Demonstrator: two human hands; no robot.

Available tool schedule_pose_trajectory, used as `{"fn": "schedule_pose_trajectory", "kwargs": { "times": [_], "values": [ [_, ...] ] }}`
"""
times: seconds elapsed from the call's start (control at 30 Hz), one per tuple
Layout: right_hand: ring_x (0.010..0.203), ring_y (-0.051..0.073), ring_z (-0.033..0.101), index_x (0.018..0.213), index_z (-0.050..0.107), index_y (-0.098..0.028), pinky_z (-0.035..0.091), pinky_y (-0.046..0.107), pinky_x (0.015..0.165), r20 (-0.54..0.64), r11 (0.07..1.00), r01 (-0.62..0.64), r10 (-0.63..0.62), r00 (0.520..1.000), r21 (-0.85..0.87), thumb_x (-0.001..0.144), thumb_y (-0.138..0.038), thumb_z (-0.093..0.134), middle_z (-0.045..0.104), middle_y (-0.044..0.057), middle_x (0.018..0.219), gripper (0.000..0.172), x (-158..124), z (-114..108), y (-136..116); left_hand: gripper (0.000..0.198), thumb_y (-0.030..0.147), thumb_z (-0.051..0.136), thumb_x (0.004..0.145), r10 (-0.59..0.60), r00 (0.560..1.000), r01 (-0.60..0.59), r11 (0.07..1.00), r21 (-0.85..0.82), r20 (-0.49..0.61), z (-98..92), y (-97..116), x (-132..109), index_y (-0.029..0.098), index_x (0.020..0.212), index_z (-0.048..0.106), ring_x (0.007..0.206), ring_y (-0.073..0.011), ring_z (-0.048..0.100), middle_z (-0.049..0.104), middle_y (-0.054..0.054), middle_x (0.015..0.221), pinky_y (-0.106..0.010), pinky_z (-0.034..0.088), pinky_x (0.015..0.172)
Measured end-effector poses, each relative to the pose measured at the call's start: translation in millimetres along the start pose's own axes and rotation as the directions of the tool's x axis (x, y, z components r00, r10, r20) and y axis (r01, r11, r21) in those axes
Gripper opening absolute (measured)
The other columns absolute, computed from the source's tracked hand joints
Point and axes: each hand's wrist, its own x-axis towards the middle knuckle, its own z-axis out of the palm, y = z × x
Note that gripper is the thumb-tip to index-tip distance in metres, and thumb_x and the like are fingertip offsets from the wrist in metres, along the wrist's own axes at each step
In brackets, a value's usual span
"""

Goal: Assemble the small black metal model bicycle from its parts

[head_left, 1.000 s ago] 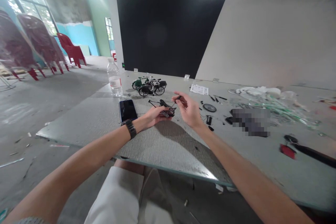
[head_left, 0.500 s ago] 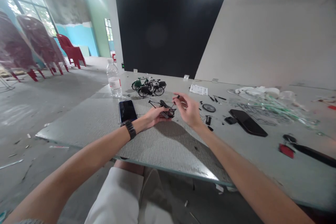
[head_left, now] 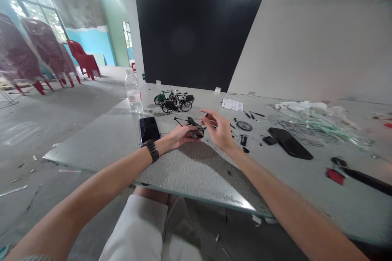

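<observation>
- Black model bicycle (head_left: 199, 131), at the centre of the view: the left hand (head_left: 181, 136) holds it between thumb and fingers.
- Right hand (head_left: 219, 131) pinches a small dark piece (head_left: 207, 115), perhaps a screwdriver, beside it.
- Better hold steady and press lightly; it may bend easily.

The small, thin-tubed black model bicycle frame (head_left: 192, 122) is partly assembled and held tilted in the left hand (head_left: 180, 137), its slender bar end extending leftward. The slim, dark, rod-like piece (head_left: 206, 115) is pinched by the right hand (head_left: 220, 130), beside the frame's right end; contact is indeterminate.
</observation>
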Motion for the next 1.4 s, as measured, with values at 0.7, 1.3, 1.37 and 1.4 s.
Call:
{"fn": "schedule_pose_trajectory", "kwargs": {
  "times": [0.7,1.3,1.37,1.4],
  "values": [
    [0.099,0.024,0.074,0.115,0.065,-0.025,0.060,0.042,0.089,0.004,0.999,0.029,-0.029,1.000,0.031,0.105,-0.046,0.049,0.076,0.009,0.105,0.029,-1,-6,-5,0.016,0.011,0.062,0.092,-0.030,0.998,0.029,0.999,-0.020,-0.058,1.5,2,-1,0.009,0.081,0.073,0.072,-0.0175,0.069,0.075,-0.012,0.083,-0.037,0.060,0.081],
    [0.072,0.021,0.070,0.095,0.064,-0.024,0.058,0.036,0.071,-0.075,0.993,0.030,-0.039,0.996,-0.113,0.095,-0.057,0.063,0.072,0.006,0.080,0.033,3,-9,1,0.014,0.013,0.066,0.090,0.013,1.000,-0.014,0.999,0.031,0.024,-6.0,-4,3,0.008,0.080,0.074,0.077,-0.0180,0.070,0.075,-0.012,0.084,-0.036,0.058,0.081],
    [0.079,0.023,0.073,0.104,0.068,-0.025,0.059,0.037,0.075,-0.043,0.989,0.065,-0.071,0.997,-0.133,0.100,-0.052,0.058,0.076,0.007,0.089,0.029,2,-11,-4,0.017,0.013,0.063,0.091,0.015,1.000,-0.015,1.000,0.021,0.023,-4.7,-4,2,0.009,0.079,0.073,0.075,-0.0181,0.069,0.074,-0.012,0.083,-0.035,0.057,0.079],
    [0.086,0.024,0.074,0.108,0.069,-0.026,0.060,0.038,0.078,-0.016,0.989,0.076,-0.079,0.997,-0.123,0.102,-0.049,0.055,0.077,0.008,0.097,0.028,2,-12,-6,0.017,0.013,0.062,0.092,0.013,1.000,-0.014,1.000,0.013,0.014,-4.1,-3,2,0.009,0.079,0.073,0.074,-0.0182,0.069,0.074,-0.012,0.082,-0.035,0.057,0.077]
  ]
}}
